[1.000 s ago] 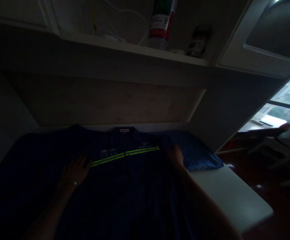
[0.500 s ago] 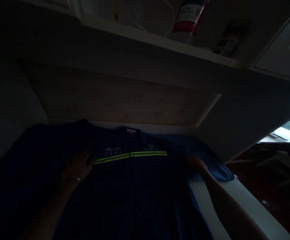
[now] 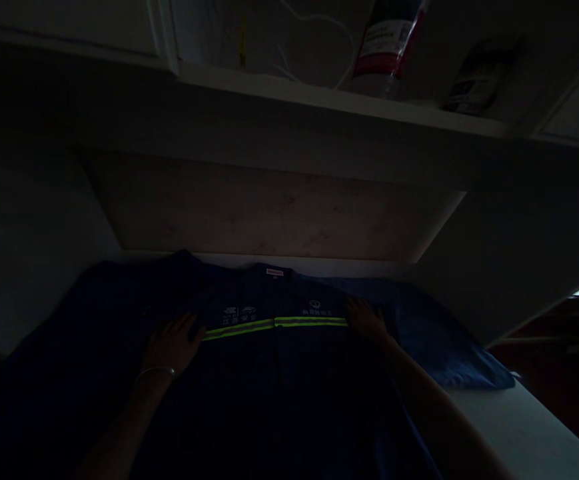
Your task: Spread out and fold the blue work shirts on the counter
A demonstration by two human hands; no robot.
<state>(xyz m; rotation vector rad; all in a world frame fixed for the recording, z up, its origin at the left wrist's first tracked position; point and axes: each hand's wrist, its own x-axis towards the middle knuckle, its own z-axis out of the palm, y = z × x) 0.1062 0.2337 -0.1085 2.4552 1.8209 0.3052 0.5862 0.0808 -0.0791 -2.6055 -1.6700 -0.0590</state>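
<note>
A dark blue work jacket (image 3: pixel 249 387) lies spread out, front side up, with its collar toward the back wall. A yellow-green reflective stripe and pale printed lettering cross its chest. My left hand (image 3: pixel 173 343) rests flat on the jacket at the left end of the stripe, a thin bangle at its wrist. At the stripe's right end, my right hand (image 3: pixel 368 321) lies on the cloth with its fingers stretched out. The jacket's lower part fades into shadow.
Other blue cloth (image 3: pixel 444 340) lies to the right on a pale surface (image 3: pixel 529 423). Overhead runs a shelf (image 3: pixel 319 97) holding a red-labelled bottle (image 3: pixel 386 50), a dark jar (image 3: pixel 474 87) and a white cord. Side walls close in the space; the room is dim.
My right hand has moved inward from the right sleeve area to the end of the stripe, and its fingers have opened out. My left hand stays on the jacket. The view has shifted slightly.
</note>
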